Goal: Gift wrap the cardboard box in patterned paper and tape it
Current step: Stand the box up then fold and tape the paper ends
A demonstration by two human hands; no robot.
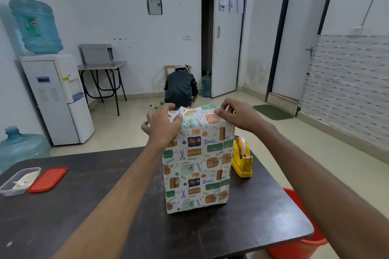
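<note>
Item 1: wrapped box (195, 166), tall, standing upright on end near the middle of the dark table (105, 227). Patterned paper (202, 120) covers every visible face: white ground with scissors, parcels and sprigs in green, orange and navy. A vertical paper edge runs down its right side. The top is loose and crumpled, not flat.

Item 2: left hand (163, 127), at the box's top left corner. Its fingers (166, 108) curl over the far side and the thumb lies on the near side, pinching the paper between them.

Item 3: right hand (234, 114), at the top right corner. Its fingers (228, 103) are bent and, with the thumb, pinch the upper paper edge.

Item 4: yellow tape dispenser (242, 161) holding a white roll, on the table just beside the box's right face; whether they touch cannot be told.

Item 5: clear plastic container (19, 182) with its red lid (48, 178) lying beside it, at the table's left edge.

Item 6: red bucket (301, 246) on the floor, partly under the table's right corner.

Background: water dispenser (59, 99), a person crouching (181, 88) with their back turned, white door (227, 38) ajar.
</note>
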